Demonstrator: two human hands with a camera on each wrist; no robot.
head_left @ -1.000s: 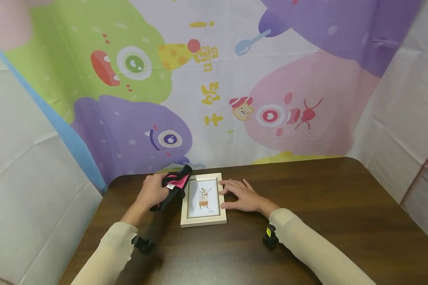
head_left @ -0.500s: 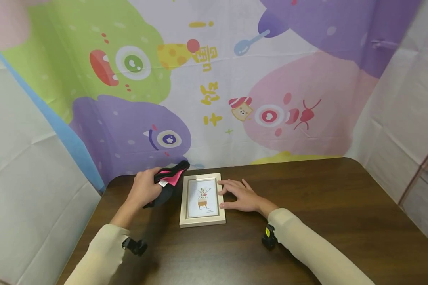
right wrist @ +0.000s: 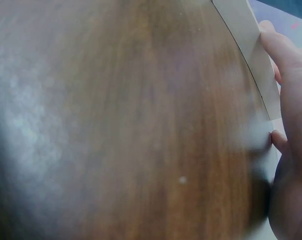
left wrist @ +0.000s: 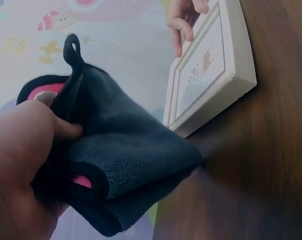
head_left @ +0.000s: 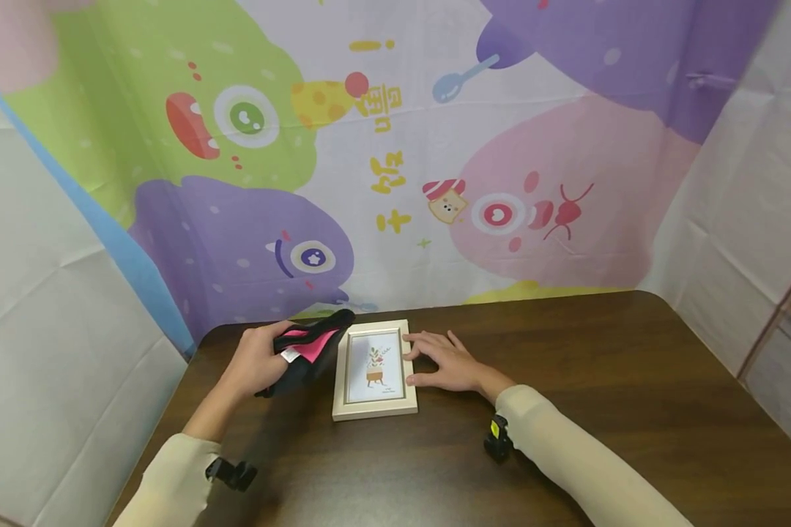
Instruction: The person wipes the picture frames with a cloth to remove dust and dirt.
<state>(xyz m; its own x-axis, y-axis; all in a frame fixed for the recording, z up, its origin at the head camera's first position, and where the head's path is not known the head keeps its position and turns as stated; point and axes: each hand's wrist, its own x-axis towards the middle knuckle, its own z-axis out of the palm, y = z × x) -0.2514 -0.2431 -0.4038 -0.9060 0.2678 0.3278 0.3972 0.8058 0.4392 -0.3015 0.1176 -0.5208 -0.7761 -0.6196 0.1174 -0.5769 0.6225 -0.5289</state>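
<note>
A cream picture frame (head_left: 376, 412) with a plant drawing (head_left: 375, 366) lies on the table, face up. My left hand (head_left: 255, 360) grips a folded dark cloth (left wrist: 125, 145) with pink inside, a white tag and a black hanging loop (left wrist: 73, 50). In the head view the cloth's far end sits right at the picture frame's upper left corner. My right hand (head_left: 450, 364) rests at the picture frame's right edge, its fingers and thumb spread along the border. The right wrist view shows the thumb (right wrist: 276, 45) against the picture frame's side.
The dark brown wooden table (head_left: 567, 380) has rounded back corners. Behind it hangs a cloth backdrop (head_left: 395, 256) with cartoon monsters, and pale sheets (head_left: 59, 293) hang at both sides. Each wrist carries a small black camera (head_left: 232, 474).
My left hand first lifted the cloth left, off the picture frame's edge, then drew further left and lower while the cloth's end came back toward the corner. The right hand stays in place.
</note>
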